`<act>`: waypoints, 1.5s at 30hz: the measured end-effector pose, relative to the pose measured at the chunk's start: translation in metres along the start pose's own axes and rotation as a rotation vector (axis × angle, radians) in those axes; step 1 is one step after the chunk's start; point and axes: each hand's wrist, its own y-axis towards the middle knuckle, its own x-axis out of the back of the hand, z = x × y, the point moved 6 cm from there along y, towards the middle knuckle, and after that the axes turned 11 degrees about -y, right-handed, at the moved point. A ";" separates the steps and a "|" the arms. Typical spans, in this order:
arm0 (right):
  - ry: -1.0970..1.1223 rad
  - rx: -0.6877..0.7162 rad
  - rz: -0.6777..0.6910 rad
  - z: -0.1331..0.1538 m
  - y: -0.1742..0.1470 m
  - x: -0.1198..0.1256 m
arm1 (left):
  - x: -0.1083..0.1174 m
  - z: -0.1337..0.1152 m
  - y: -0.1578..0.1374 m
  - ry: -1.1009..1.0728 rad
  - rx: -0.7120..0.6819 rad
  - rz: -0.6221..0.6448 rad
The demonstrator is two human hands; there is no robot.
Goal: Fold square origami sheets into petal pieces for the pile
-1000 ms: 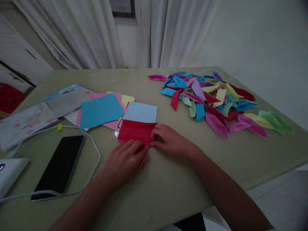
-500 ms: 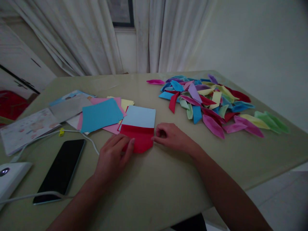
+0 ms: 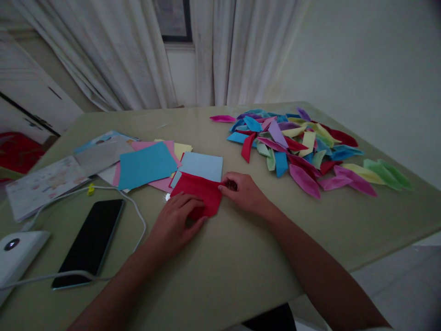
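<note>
A folded sheet of red paper (image 3: 210, 198) lies in front of me, its near corners angled. My left hand (image 3: 179, 216) rests over its left part, fingers spread on the surface and thumb apart at the near edge. At the upper right corner, my right hand (image 3: 239, 191) pinches the red paper between thumb and curled fingers. Just beyond it, and partly covered by it, is a light blue paper sheet (image 3: 203, 165) with a red edge showing at its left.
Several folded colourful paper pieces (image 3: 282, 138) are heaped at the back right. Loose sheets, topped by a blue one (image 3: 148, 165), lie to the left. A black phone (image 3: 91, 241), a white cable (image 3: 141, 216) and a white power bank (image 3: 24, 257) occupy the near left.
The red paper has turned slightly, its left side shifting, so its top edge now slants. My left hand has slid right and further over it. My right hand has moved up slightly at the corner.
</note>
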 end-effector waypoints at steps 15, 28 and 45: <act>0.060 -0.021 0.139 -0.007 -0.005 0.007 | 0.006 0.007 -0.001 -0.183 0.013 0.027; 0.079 0.173 0.350 0.007 -0.009 0.000 | -0.007 -0.003 -0.001 0.100 -0.175 -0.040; -0.226 0.412 0.261 0.015 -0.023 -0.002 | -0.017 -0.023 -0.005 0.197 -0.271 0.134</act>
